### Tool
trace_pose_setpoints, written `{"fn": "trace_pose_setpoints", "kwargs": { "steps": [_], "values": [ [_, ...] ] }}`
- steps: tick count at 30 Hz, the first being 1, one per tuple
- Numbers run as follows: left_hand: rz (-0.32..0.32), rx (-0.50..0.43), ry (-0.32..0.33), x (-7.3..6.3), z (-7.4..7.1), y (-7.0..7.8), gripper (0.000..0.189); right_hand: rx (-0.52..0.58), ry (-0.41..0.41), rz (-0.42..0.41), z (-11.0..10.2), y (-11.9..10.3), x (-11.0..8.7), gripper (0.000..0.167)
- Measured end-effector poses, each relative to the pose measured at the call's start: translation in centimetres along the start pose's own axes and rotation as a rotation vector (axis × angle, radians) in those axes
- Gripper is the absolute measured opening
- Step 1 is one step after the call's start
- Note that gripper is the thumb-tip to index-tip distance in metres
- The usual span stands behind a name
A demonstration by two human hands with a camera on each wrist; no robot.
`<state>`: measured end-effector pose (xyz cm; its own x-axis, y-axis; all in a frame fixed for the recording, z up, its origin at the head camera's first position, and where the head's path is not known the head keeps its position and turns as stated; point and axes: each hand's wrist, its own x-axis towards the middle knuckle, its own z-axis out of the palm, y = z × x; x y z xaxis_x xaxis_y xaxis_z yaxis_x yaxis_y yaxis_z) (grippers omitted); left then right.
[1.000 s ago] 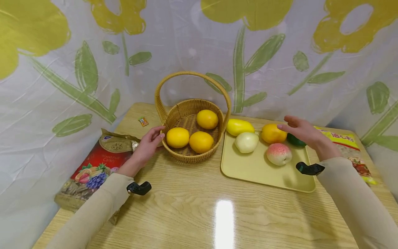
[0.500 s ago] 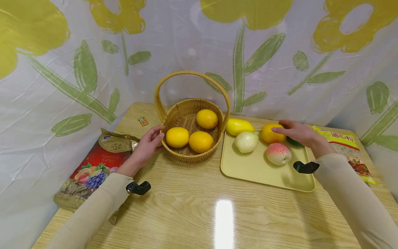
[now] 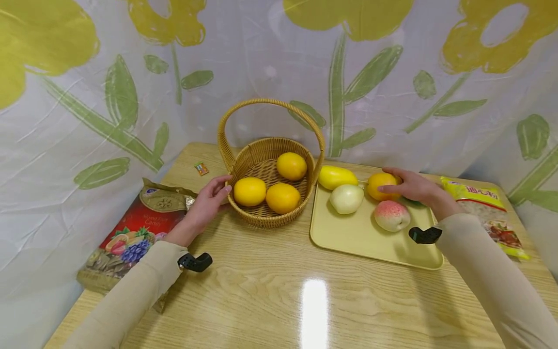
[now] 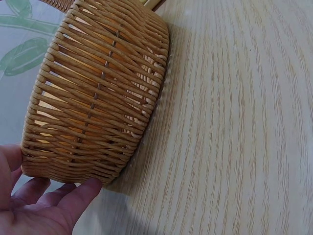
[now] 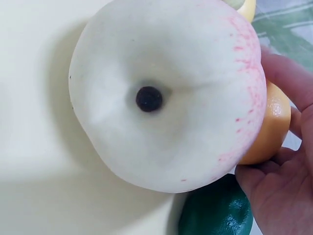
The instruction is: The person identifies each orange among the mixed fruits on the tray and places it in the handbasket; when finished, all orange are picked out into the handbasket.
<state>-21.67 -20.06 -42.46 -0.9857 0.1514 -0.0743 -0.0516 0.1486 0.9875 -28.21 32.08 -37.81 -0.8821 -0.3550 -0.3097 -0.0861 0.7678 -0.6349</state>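
Observation:
On the light yellow tray (image 3: 348, 242), my right hand (image 3: 414, 186) grips an orange (image 3: 378, 186), thumb in front and fingers behind it. A pink and white peach (image 5: 161, 107) fills much of the right wrist view and partly hides the orange (image 5: 274, 129) there. A dark green fruit (image 5: 215, 210) lies under my hand. My left hand (image 3: 207, 206) holds the left side of a wicker basket (image 3: 272, 223), with its thumb at the rim and fingers against the outer wall (image 4: 88, 98). Inside the basket sit three yellow-orange fruits (image 3: 283, 198).
Also on the tray are a long yellow fruit (image 3: 337, 177) and a pale green round fruit (image 3: 347, 199). A red and gold candy bag (image 3: 139, 232) lies at the left, near a small wrapped candy (image 3: 202, 168). A yellow food packet (image 3: 488, 213) lies at the right. A flowered cloth (image 3: 261, 58) hangs behind.
My right hand has come down and to the left, from above the dark green fruit onto the orange, and its fingers have closed round it. My left hand has stayed at the basket.

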Motion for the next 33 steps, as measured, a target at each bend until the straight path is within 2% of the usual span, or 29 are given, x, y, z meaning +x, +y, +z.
{"fn": "trace_pose_setpoints", "kwargs": {
  "steps": [10, 18, 27, 33],
  "values": [
    [0.002, 0.008, 0.004, -0.03, 0.06, 0.21, 0.047, -0.097, 0.027, -0.053, 0.16, -0.39, -0.21, 0.073],
    [-0.012, 0.012, 0.000, 0.12, -0.02, 0.01, 0.048, -0.107, 0.001, -0.108, 0.13, -0.11, -0.20, 0.071],
    [-0.007, 0.024, 0.004, -0.02, 0.06, 0.16, 0.048, -0.097, -0.012, -0.109, -0.01, -0.21, -0.55, 0.075],
    [-0.008, 0.015, 0.002, -0.07, 0.11, 0.21, 0.047, -0.091, -0.025, -0.130, -0.04, -0.33, -0.73, 0.070]
  ]
}}
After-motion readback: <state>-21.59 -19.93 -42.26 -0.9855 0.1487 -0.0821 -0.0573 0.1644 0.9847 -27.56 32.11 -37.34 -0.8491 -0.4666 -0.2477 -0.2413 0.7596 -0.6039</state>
